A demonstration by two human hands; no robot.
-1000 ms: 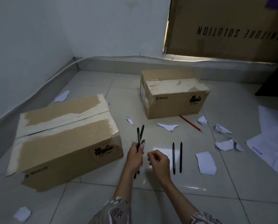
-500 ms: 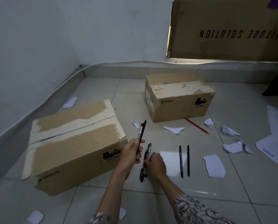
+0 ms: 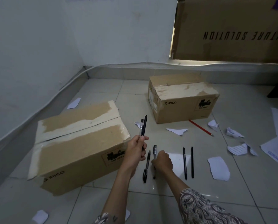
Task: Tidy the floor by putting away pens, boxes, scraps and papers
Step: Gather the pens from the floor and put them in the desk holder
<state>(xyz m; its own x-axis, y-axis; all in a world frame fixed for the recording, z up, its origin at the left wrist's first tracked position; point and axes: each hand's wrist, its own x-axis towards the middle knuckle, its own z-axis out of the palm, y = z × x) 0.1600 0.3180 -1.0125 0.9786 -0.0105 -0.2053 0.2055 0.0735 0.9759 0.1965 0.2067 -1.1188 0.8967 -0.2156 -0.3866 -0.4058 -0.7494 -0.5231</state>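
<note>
The left hand [image 3: 135, 150] is closed around two slim black pens [image 3: 143, 128], held upright above the pale tiled floor [image 3: 102, 206] with their tips pointing up. The right hand [image 3: 162, 162] is down at the floor, its fingers curled and pinching a black pen with a clear barrel [image 3: 154, 152] that still lies on the tiles, just right of another black pen with a clip [image 3: 146, 167].

To do this pickup well, I would pinch the clear-barrelled pen near its middle so it lifts level, and pass it to the left hand with all the tips facing the same way; the bundle then stays tidy as it grows. The neighbouring pen lies close enough that a sweeping finger could roll it off, so a straight lift looks safer.

Counted: two pens in the left hand, one under the right fingers, one beside it, two thin black pens [image 3: 188, 162] lying parallel further right, and one red pencil-like stick [image 3: 200, 127] by the far box, seven writing things in all. There are two closed brown cardboard boxes, a near large one [image 3: 80, 147] and a far smaller one [image 3: 183, 99]. About ten torn white paper scraps [image 3: 219, 168] are scattered about, and whole white sheets [image 3: 277, 152] lie at the right edge, too cropped to count.
</note>
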